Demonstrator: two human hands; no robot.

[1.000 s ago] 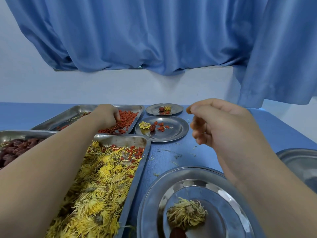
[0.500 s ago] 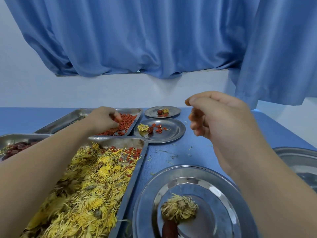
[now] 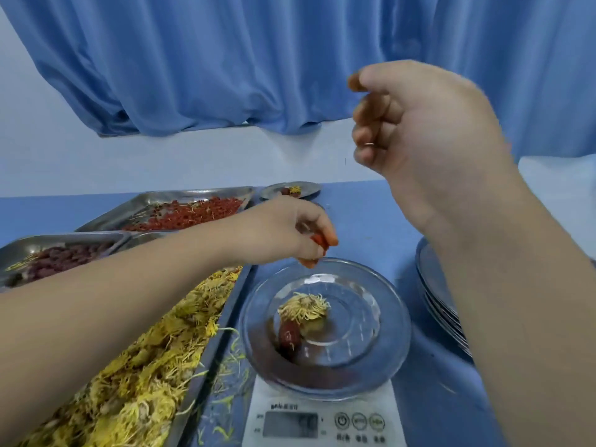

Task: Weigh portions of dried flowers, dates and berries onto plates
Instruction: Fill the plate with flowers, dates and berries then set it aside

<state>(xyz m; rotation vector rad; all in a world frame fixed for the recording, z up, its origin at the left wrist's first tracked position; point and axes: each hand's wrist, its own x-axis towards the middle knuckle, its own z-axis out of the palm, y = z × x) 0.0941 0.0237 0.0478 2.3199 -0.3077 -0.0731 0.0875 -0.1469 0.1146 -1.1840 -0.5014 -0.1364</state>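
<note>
A round steel plate point(image 3: 380, 343) sits on a white digital scale point(image 3: 322, 421). On it lie a dried yellow flower point(image 3: 304, 306) and a dark red date point(image 3: 289, 335). My left hand point(image 3: 290, 233) hovers over the plate's far rim and pinches several red berries point(image 3: 321, 241) in its curled fingers. My right hand point(image 3: 419, 130) is raised high above the table, fingers curled, with nothing visible in it. Three steel trays hold flowers point(image 3: 129, 375), dates point(image 3: 54, 259) and berries point(image 3: 187, 214).
A stack of steel plates point(image 3: 438, 295) stands at the right of the scale. A small filled plate point(image 3: 292, 190) rests at the back of the blue table point(image 3: 364, 221). Loose petals lie beside the scale. A blue curtain hangs behind.
My left hand left the berry tray and came over the plate on the scale with berries in it. My right hand rose higher. The view tilted down, showing the scale.
</note>
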